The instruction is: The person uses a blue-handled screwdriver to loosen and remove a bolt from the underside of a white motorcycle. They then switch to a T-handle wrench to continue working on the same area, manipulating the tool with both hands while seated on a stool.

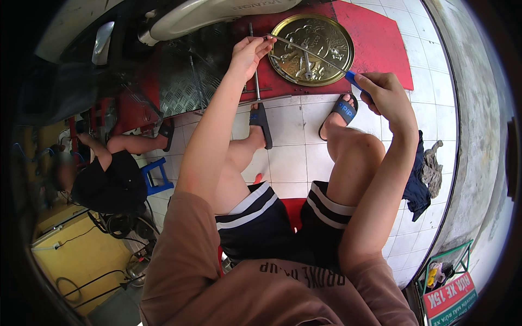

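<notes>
A screwdriver with a blue handle [351,77] and a long thin metal shaft spans the space between my hands, above a round gold-coloured metal tray [276,64]. My right hand [389,96] is closed around the handle. At the other end, the thumb and fingers of my left hand [250,54] pinch the tip of the shaft. Whether a small part sits at that tip too, I cannot tell. On the embossed tray lies a metal wrench [308,70], partly crossed by the shaft in this view.
The tray rests on a red platform [375,46], below the pale body of a motorbike [201,19]. A metal rod [256,81] stands beside my left wrist. Another person [111,176] sits far left near a blue stool [157,176]. Dark cloths [417,187] lie on the tiles at right.
</notes>
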`<state>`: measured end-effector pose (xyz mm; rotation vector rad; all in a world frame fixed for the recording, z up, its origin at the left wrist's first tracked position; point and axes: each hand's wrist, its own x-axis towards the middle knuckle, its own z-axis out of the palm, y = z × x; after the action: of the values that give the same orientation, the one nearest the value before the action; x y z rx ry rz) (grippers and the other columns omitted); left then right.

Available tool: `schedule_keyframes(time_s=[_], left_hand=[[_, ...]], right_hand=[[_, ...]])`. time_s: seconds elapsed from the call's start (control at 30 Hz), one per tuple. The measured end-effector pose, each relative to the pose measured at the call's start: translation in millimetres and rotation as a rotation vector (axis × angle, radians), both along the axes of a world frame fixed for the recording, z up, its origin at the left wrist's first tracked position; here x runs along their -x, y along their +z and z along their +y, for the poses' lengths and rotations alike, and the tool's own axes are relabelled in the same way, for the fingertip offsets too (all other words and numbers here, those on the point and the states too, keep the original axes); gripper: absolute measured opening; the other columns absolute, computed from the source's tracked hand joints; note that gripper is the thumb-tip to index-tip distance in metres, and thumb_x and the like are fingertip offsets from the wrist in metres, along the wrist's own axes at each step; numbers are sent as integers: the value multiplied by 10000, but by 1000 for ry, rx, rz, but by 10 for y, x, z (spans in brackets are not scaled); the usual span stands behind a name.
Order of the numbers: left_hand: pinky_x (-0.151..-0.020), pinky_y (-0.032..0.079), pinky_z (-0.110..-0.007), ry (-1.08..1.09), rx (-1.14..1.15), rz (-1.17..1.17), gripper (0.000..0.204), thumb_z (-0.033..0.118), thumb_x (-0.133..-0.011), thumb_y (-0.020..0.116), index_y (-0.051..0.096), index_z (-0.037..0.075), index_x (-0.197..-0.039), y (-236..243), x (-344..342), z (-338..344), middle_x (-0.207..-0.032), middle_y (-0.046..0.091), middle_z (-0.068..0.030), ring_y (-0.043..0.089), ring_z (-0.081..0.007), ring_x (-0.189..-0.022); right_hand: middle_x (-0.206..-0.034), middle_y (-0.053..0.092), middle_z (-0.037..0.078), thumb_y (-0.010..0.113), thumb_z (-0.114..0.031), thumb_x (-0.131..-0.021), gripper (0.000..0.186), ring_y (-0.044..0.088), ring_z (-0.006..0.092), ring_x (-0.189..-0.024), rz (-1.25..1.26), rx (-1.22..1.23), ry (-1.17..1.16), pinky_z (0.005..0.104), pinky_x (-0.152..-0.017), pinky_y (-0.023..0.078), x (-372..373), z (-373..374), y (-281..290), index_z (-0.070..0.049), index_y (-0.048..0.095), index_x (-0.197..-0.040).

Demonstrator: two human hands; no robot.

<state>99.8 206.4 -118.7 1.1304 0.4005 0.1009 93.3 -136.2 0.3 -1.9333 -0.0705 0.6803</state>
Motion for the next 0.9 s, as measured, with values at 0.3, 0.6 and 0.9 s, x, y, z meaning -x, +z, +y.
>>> schedule_keyframes(time_s=[0.3,0.6,0.9], left_hand=[[-1004,513,-397,193,308,-172,126,105,-980,533,614,16,-945,778,653,-150,-1021,662,-134,603,-290,-1144],[-966,534,-435,223,171,-256,112,100,-980,533,584,13,-1029,953,806,-104,-988,637,-109,635,-300,-1071],[-885,588,-410,446,95,-187,93,71,-970,552,537,-2,-1026,943,864,-51,-981,623,-128,673,-298,-971]], right_hand=[[-568,482,-43,637,-201,-914,240,398,38,-497,64,-170,121,230,-456,305,41,45,69,-21,682,-760],[-559,510,-26,615,-205,-929,242,385,35,-471,43,-189,193,222,-438,276,76,115,70,-3,703,-828],[-632,651,72,740,-99,-792,195,555,98,-571,-478,-169,82,274,-559,454,221,390,32,48,722,-919]])
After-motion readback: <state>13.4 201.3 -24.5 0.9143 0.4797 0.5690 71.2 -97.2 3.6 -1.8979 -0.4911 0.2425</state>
